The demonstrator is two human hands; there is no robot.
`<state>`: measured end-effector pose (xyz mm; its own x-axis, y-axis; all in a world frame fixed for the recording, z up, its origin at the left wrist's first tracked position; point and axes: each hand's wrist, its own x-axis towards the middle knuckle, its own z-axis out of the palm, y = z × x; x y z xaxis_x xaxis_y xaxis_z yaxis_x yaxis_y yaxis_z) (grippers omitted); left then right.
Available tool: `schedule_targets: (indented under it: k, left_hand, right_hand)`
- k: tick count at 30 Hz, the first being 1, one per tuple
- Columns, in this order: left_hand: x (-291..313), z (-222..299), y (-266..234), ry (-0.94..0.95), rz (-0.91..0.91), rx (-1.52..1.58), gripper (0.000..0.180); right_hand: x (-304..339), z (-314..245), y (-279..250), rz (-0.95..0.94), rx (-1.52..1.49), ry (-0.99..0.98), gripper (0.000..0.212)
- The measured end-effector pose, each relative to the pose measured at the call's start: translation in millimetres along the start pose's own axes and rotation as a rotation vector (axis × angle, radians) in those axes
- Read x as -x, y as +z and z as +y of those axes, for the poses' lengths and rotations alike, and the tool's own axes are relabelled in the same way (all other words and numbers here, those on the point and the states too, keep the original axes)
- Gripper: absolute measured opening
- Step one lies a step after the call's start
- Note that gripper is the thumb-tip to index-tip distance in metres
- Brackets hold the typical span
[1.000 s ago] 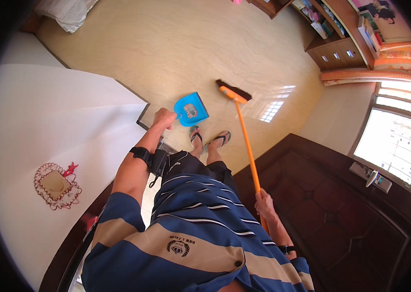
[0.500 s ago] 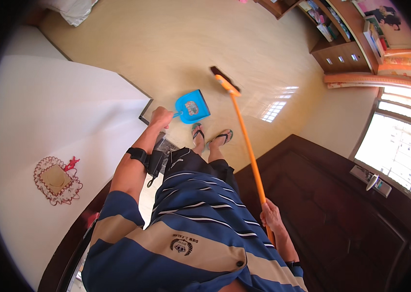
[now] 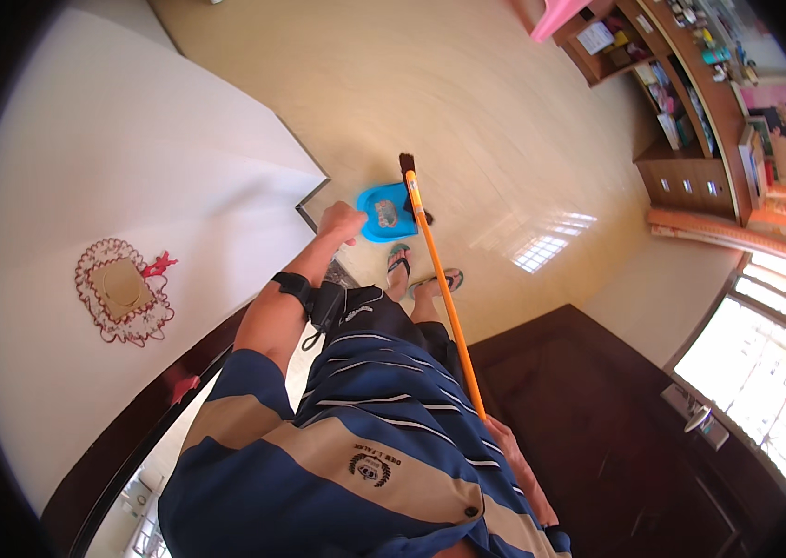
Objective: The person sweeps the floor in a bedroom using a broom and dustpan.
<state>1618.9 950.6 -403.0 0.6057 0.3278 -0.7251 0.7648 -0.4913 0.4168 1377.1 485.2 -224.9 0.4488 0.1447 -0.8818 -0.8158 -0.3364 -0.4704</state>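
A blue dustpan rests on the floor just ahead of my feet. My left hand is closed round its handle, which the fist hides. An orange-handled broom slants from my right side to the dustpan, its dark bristles at the pan's open edge. My right hand grips the upper end of the broom's stick, low by my hip; the shirt partly covers its fingers. Whether any dirt lies in the pan cannot be made out.
A white wall with a corner stands close on my left. To my right is a dark wooden door. Wooden shelves and a bright window lie farther right. A pink object stands at the far edge.
The broom head has come in from the far right of the dustpan to its open edge. My right hand has drawn back toward my hip. The view has turned a little.
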Motion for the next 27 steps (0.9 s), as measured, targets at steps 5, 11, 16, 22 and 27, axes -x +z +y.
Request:
schedule_targets:
  k: [5,11,16,22,27]
  left_hand:
    - [17.8,6.4,-8.7,-0.062,0.021,0.063,0.032]
    - [30.6,15.1,-13.1,-0.042,-0.014,0.132,0.036]
    - [21.3,2.0,-12.5,-0.094,-0.053,0.213,0.034]
    - [-33.1,-50.1,3.3,-0.065,-0.029,0.361,0.024]
    - [-13.6,-36.3,-16.8,-0.270,-0.035,0.966,0.017]
  right_hand:
    - [-12.6,-33.9,-12.0,-0.011,-0.009,0.033,0.030]
    - [-56.7,-43.0,-14.0,0.095,0.278,0.032,0.022]
    - [-32.0,-81.1,-19.7,-0.159,0.118,-0.036,0.028]
    - [-47.8,-131.6,-52.6,-0.116,-0.069,0.061,0.034]
    - [-104.3,-187.7,-82.2,0.030,0.135,-0.131,0.037]
